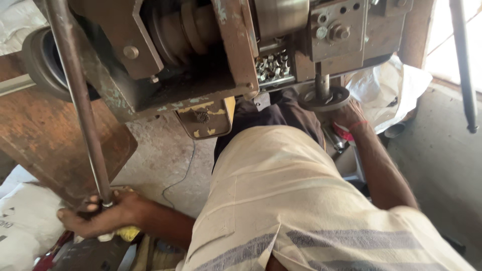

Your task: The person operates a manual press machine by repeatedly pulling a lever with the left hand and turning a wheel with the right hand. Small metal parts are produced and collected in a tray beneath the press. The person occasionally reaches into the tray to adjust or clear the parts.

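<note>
Below, left hand (103, 213) fingers clenched around the steel rod (80, 105); right hand (347, 116) at the handwheel (324, 98), grip unclear.

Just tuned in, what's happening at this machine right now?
A person in a pale striped shirt leans over an old, worn metal machine. The left hand is closed around the lower end of a long steel rod that slants up past the machine, with something yellow under the palm. The right hand reaches forward and rests at a round metal disc on a vertical shaft. A tray of small metal parts sits inside the machine.
</note>
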